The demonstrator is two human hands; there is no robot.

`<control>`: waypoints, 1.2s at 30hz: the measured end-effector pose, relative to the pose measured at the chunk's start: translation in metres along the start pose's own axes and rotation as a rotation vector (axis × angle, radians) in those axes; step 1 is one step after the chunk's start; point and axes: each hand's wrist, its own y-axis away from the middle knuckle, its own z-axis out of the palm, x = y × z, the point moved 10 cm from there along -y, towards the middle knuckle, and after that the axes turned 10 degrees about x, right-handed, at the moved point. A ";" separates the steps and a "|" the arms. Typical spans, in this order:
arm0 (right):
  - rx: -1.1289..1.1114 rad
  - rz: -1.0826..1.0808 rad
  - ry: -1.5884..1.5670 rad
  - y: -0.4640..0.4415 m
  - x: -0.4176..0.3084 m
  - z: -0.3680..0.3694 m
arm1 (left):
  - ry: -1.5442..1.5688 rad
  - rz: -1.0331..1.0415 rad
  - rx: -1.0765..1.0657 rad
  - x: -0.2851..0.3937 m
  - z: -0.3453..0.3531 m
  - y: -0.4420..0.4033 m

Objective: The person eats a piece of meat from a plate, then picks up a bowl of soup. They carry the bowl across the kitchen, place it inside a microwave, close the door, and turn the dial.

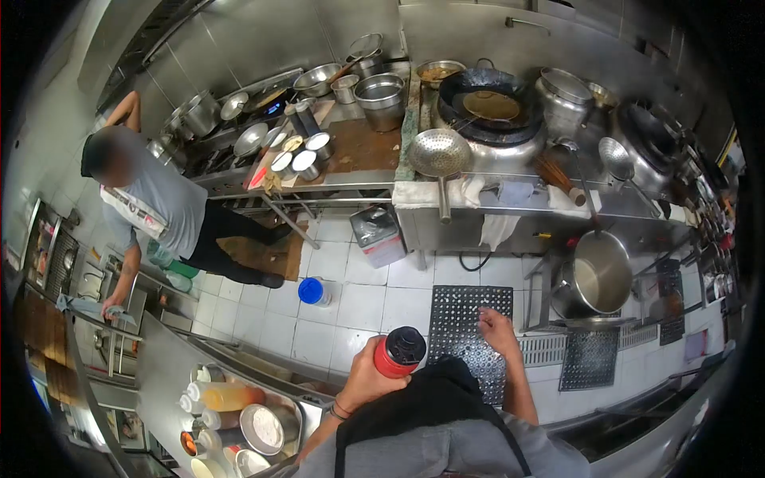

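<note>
My left hand (368,376) is wrapped round a red bottle (392,358) with a black top (406,346), held upright in front of my body. To the right, apart from the bottle, my right hand (499,331) hangs over a black perforated floor mat (454,307). Its fingers are curled inward, and I cannot make out whether anything is between them. A white tub with a blue lid (311,291) stands on the floor tiles beyond my left hand.
A person in a grey shirt (171,199) stands at the left by the stove. Woks (490,99), a perforated ladle (440,151) and a large pot (602,271) line the cooking side. Sauce bottles (231,396) and a metal bowl (263,430) sit on the near-left counter.
</note>
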 end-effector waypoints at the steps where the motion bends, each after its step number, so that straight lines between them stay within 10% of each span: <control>1: 0.014 -0.006 -0.014 -0.009 -0.003 -0.006 | 0.021 -0.009 -0.034 -0.002 0.007 -0.009; 22: 0.020 0.148 -0.590 -0.046 -0.153 0.058 | 0.173 0.300 -0.837 -0.008 0.118 -0.255; 27: 0.136 0.264 -0.524 -0.024 -0.153 0.071 | 0.034 0.163 -1.081 -0.012 0.144 -0.262; 36: 0.601 0.165 -0.459 0.029 -0.156 0.009 | 0.122 0.563 -1.270 0.042 0.190 -0.190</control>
